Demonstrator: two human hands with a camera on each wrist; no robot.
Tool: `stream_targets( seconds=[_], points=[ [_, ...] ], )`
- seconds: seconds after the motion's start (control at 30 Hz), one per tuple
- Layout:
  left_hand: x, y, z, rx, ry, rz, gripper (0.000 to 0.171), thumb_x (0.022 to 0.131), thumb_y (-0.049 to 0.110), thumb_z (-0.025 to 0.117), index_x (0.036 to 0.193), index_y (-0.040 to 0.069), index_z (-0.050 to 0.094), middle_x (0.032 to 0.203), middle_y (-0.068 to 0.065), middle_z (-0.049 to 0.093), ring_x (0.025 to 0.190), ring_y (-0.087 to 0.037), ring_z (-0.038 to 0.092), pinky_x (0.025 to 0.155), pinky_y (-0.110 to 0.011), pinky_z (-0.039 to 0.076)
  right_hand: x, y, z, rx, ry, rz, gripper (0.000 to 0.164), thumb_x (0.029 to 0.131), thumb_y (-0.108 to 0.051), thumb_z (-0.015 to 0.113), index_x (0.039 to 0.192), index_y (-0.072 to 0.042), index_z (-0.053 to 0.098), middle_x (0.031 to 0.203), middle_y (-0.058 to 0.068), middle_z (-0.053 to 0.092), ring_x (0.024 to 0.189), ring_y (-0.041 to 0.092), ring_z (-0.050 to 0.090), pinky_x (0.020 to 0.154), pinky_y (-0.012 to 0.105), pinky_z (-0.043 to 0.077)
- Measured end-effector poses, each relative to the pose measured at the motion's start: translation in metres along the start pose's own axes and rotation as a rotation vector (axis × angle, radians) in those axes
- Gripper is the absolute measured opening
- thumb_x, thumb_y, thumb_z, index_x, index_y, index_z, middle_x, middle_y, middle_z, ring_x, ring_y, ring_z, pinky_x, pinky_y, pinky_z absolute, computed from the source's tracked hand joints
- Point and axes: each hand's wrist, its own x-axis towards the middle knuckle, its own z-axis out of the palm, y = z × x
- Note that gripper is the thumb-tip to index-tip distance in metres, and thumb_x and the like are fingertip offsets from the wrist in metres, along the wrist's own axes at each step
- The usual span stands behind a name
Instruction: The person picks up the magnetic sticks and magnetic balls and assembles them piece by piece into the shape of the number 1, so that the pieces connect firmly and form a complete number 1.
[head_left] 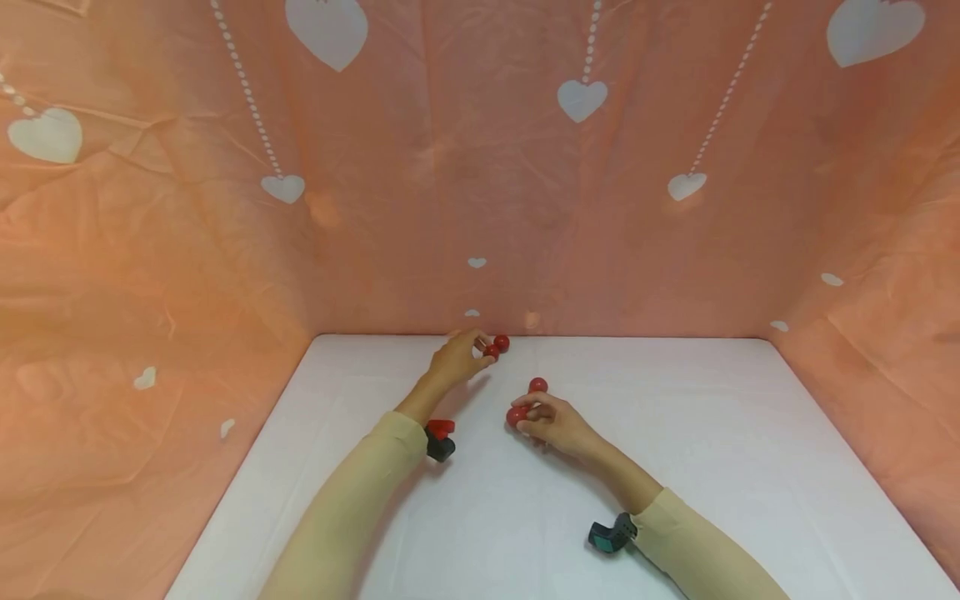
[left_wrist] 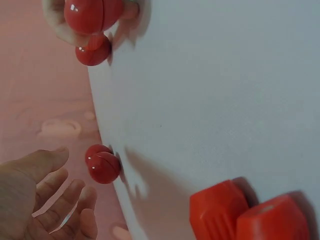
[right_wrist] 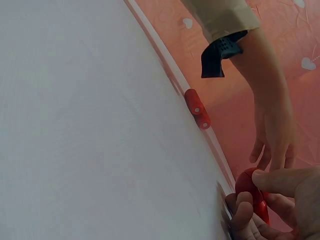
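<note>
Two red balls joined by a short neck form a small dumbbell (head_left: 516, 417), which my right hand (head_left: 558, 425) grips by its nearer ball. In the right wrist view the thumb presses on that ball and curled fingers wrap its other side. At the table's back edge lies a second round-ended dumbbell (left_wrist: 104, 167), its balls seen almost in line. My left hand (head_left: 453, 360) reaches beside it, thumb and fingers loosely spread, with a gap visible in the left wrist view. Near the left wrist lies a red dumbbell with faceted ends (left_wrist: 220, 210), partly hidden in the head view.
A white-covered table (head_left: 510, 517) carries everything. Pink-orange cloth (head_left: 480, 167) printed with white hearts rises at the back and both sides. Dark wrist cameras (head_left: 612, 533) are strapped at each cuff.
</note>
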Motion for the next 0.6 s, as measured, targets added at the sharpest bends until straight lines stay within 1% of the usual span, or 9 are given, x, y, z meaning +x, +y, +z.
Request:
stream_targets(
  seconds=[0.2, 0.4, 0.6],
  points=[
    [0.008, -0.003, 0.005, -0.011, -0.003, -0.028, 0.034, 0.102, 0.027, 0.077, 0.131, 0.013, 0.067, 0.131, -0.01, 0.07, 0.123, -0.031, 0.06, 0.102, -0.055, 0.05, -0.001, 0.0, 0.0, -0.003, 0.004, 0.0, 0.033, 0.103, -0.012, 0.072, 0.135, -0.008, 0.067, 0.103, 0.01, 0.067, 0.077, 0.021, 0.064, 0.067, 0.03, 0.056],
    [0.012, -0.006, 0.007, 0.007, 0.003, -0.031, 0.035, 0.101, 0.027, 0.077, 0.131, 0.012, 0.065, 0.132, -0.01, 0.07, 0.123, -0.03, 0.064, 0.103, -0.054, 0.05, -0.001, 0.0, -0.001, -0.001, 0.002, 0.004, 0.033, 0.103, -0.012, 0.072, 0.136, -0.007, 0.066, 0.103, 0.012, 0.067, 0.077, 0.02, 0.064, 0.066, 0.029, 0.056],
    [0.013, -0.006, 0.007, 0.008, -0.003, -0.04, 0.035, 0.101, 0.027, 0.077, 0.131, 0.012, 0.066, 0.132, -0.01, 0.07, 0.123, -0.031, 0.064, 0.104, -0.055, 0.049, -0.002, -0.002, 0.0, -0.003, 0.0, 0.011, 0.033, 0.103, -0.013, 0.073, 0.135, -0.007, 0.066, 0.104, 0.012, 0.067, 0.077, 0.02, 0.064, 0.066, 0.028, 0.056]
  ],
)
